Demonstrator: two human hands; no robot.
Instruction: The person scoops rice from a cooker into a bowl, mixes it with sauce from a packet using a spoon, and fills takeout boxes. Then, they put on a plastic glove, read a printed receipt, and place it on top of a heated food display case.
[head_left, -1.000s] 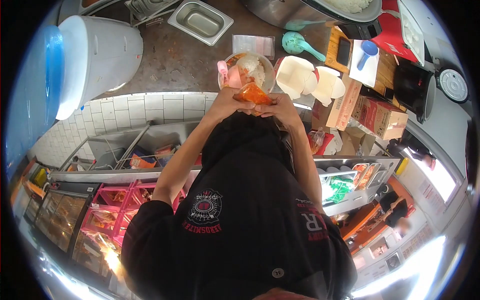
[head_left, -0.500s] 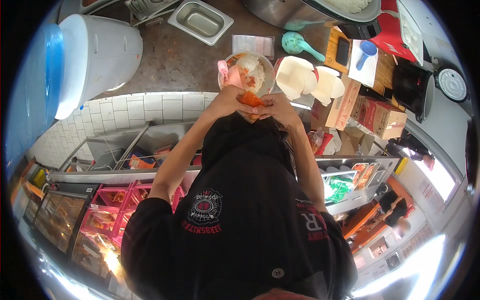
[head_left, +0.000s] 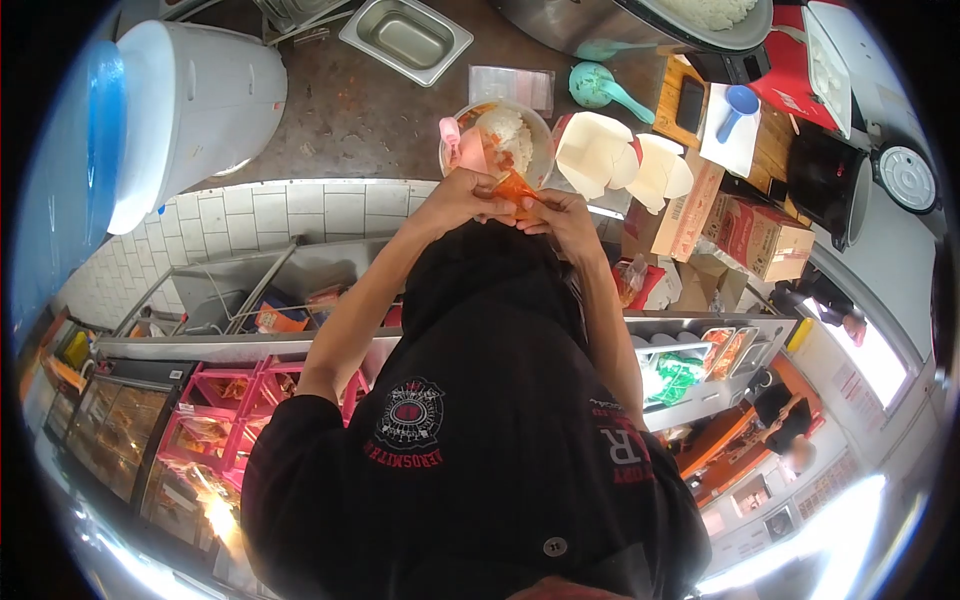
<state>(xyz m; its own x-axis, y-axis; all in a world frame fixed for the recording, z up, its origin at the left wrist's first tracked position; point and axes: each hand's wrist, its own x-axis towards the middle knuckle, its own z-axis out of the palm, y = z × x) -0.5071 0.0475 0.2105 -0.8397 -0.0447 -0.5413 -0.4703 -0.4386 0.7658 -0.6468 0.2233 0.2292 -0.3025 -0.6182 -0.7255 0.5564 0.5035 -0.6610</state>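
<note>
Both hands are at the counter's near edge, in front of my body. Between them is a small clear plastic bag of orange-red food (head_left: 514, 194), its exact contents too small to make out. My left hand (head_left: 465, 202) pinches its left side and my right hand (head_left: 563, 218) grips its right side. Just beyond stands a round bowl (head_left: 545, 150) with white rice (head_left: 507, 138) and orange-red bits in it. A pink scoop (head_left: 466, 150) rests in the bowl at its left. Two open white takeaway boxes (head_left: 592, 155) are right of the bowl.
A metal pan (head_left: 405, 40), a stack of plastic bags (head_left: 512, 90) and a teal ladle (head_left: 607, 90) lie farther back. A rice cooker (head_left: 560, 25) stands behind. A white bucket (head_left: 225, 100) is at left, cardboard boxes (head_left: 758, 235) at right. Another person (head_left: 785, 410) is at lower right.
The bag of orange-red food has turned and narrowed between my hands, tilting upward to the left. My right hand has shifted slightly, its fingers drawn in. The bowl and boxes have not moved.
</note>
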